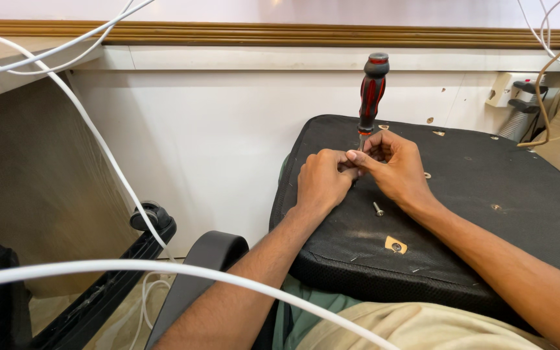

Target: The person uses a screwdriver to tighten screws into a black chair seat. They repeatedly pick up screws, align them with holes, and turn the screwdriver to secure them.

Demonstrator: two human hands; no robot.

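Black fabric covers the upturned underside of a chair seat (487,188), which is laid across the person's lap and rests near the white wall. On it a red-and-black-handled screwdriver (372,91) is stood upright, its handle clear above both hands and its metal shaft and tip hidden among the fingers. The left hand (320,181) is brought in from the lower left, forearm stretched diagonally, knuckles up, fingers curled inward and pinched at the base of the shaft. The right hand (393,165) is reached in from the lower right, wrist resting on the seat, fingers bent and closed round the lower shaft, fingertips met with those of the left hand. Whatever is pinched beneath the tip cannot be made out. A small silver bolt (378,209) is left lying loose on the fabric just below the hands, untouched. A tan mounting patch with a metal insert (395,245) is seen nearer the seat's front edge. White cables (98,139) are strung across the view, cut off at the edges. A black chair base with a caster (153,217) is partly cropped at lower left.
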